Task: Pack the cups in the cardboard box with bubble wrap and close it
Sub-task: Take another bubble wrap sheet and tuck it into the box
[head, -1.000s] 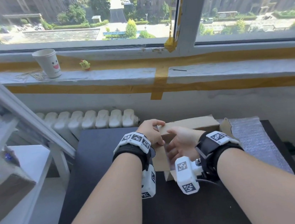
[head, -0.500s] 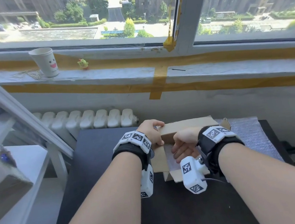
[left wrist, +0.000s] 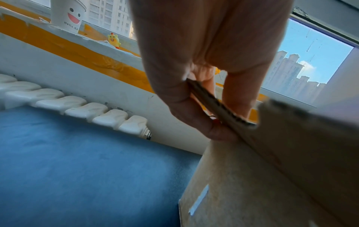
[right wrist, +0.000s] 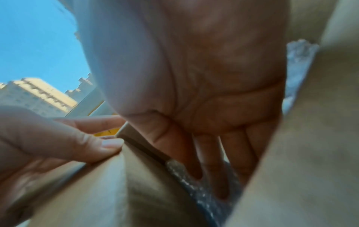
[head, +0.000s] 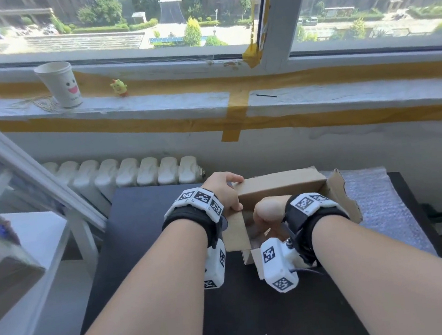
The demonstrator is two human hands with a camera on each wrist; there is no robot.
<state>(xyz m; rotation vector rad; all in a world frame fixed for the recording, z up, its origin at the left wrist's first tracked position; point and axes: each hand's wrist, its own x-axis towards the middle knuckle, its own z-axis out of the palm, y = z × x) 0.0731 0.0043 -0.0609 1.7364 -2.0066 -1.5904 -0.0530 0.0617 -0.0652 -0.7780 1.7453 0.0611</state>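
Observation:
A brown cardboard box [head: 280, 185] stands on the dark table [head: 144, 232] under the window. My left hand [head: 226, 194] pinches the box's left flap [left wrist: 219, 106] between thumb and fingers. My right hand [head: 268, 211] reaches down into the box, its straight fingers [right wrist: 211, 158] pressing on bubble wrap [right wrist: 194, 188] inside. The right flap [head: 343, 197] stands up. No cups show inside the box; the hands and flaps hide its contents.
A sheet of bubble wrap [head: 380, 203] lies on the table to the right of the box. A paper cup with a smiling face [head: 61, 85] and a small yellow toy [head: 119, 88] stand on the windowsill. A white radiator [head: 131, 172] runs behind the table; white shelving [head: 21, 247] is at left.
My right hand has turned and pushed deeper down into the box. My left hand keeps its hold on the left flap.

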